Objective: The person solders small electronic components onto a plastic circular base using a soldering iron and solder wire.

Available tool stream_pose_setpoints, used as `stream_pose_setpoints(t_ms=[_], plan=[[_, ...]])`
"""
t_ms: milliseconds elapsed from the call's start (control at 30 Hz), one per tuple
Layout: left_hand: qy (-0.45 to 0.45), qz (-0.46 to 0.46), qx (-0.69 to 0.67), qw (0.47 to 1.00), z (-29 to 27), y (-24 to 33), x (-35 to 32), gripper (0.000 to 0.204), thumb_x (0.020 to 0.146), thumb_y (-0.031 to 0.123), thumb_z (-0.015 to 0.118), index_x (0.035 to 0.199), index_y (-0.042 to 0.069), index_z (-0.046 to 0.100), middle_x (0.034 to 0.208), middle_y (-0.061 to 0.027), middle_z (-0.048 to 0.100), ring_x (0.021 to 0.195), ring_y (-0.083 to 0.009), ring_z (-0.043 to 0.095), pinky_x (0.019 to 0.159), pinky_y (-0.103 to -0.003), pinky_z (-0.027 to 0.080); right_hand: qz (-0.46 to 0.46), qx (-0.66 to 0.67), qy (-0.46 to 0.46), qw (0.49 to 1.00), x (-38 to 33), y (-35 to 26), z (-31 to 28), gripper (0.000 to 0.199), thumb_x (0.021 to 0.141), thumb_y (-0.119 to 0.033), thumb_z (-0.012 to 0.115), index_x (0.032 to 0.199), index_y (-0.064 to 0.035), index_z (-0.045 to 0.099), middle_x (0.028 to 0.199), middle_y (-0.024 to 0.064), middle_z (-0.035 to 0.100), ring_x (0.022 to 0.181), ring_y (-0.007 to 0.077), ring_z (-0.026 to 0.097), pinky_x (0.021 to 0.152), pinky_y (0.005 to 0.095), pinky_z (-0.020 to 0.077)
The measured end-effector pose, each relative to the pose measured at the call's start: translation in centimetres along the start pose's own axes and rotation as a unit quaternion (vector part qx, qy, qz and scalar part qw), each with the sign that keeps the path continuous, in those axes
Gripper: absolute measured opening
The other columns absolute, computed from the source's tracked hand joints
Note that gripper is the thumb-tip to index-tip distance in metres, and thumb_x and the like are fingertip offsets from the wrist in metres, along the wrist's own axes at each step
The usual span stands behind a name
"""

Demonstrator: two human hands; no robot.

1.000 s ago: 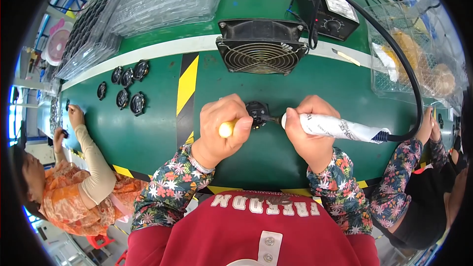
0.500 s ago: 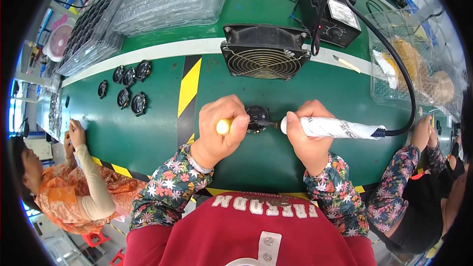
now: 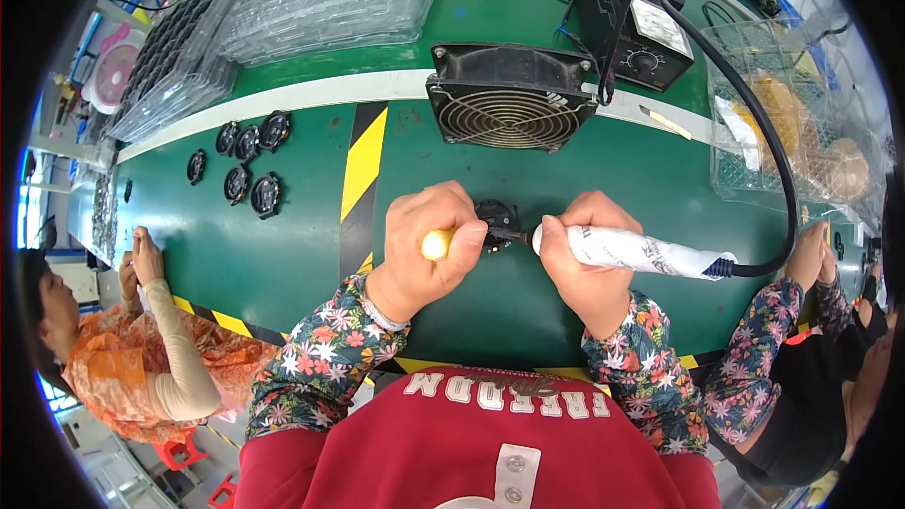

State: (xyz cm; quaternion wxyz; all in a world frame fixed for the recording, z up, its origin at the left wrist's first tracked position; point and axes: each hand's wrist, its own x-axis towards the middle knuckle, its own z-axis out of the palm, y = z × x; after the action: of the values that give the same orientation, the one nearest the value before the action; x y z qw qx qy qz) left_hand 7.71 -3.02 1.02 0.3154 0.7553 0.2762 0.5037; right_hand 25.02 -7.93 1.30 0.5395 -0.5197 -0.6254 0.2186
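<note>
On the green bench in front of me lies a round black watch-like case (image 3: 497, 217) with small parts inside. My left hand (image 3: 429, 245) is closed round a tool whose round yellow handle end (image 3: 436, 244) points up at me; its working end is hidden by my fingers. A soldering iron (image 3: 646, 252), its handle wrapped in white, is gripped in my right hand (image 3: 594, 250). Its dark tip reaches left over the black case, close to my left thumb. Whether the tip touches the case I cannot tell.
A black fan (image 3: 514, 113) stands behind the case. At the back right is a soldering station (image 3: 636, 38), its black cable (image 3: 768, 123) looping down to the iron. A knife (image 3: 665, 123), several black cases (image 3: 247, 144), clear trays (image 3: 330, 5) and a plastic basket (image 3: 754, 184) surround. People work either side.
My left hand has shifted slightly right, its yellow tool end with it. The iron has tilted a little, its cable end lower, and its tip lies nearer my left thumb.
</note>
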Motion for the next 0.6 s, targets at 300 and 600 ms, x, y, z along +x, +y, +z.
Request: stream_pose_setpoints(t_ms=[300, 600], plan=[[-0.034, 0.093, 0.042, 0.994, -0.8, 0.7, 0.0, 0.02, 0.076, 0.014, 0.062, 0.064, 0.006, 0.049, 0.06, -0.0071, 0.052, 0.053, -0.0237, 0.052, 0.047, -0.031, 0.04, -0.011, -0.001, 0.02, 1.0, -0.2, -0.3, 0.3, 0.023, 0.07, -0.003, 0.067, 0.061, -0.0047, 0.045, 0.055, 0.0041, 0.047, 0.047, 0.015, 0.044, 0.045, 0.0278, 0.0345], [-0.153, 0.067, 0.291, 0.942, -2.7, 1.2, -1.8, 0.017, 0.071, 0.011, 0.068, 0.085, 0.004, 0.06, 0.073, -0.0088, 0.054, 0.062, -0.0232, 0.055, 0.053, -0.033, 0.044, 0.039, 0.11, 0.103, 0.988, -0.2, 0.8, -0.5, 0.018, 0.072, -0.002, 0.066, 0.064, -0.003, 0.05, 0.057, 0.0027, 0.052, 0.05, 0.0098, 0.049, 0.047, 0.0243, 0.0386]])
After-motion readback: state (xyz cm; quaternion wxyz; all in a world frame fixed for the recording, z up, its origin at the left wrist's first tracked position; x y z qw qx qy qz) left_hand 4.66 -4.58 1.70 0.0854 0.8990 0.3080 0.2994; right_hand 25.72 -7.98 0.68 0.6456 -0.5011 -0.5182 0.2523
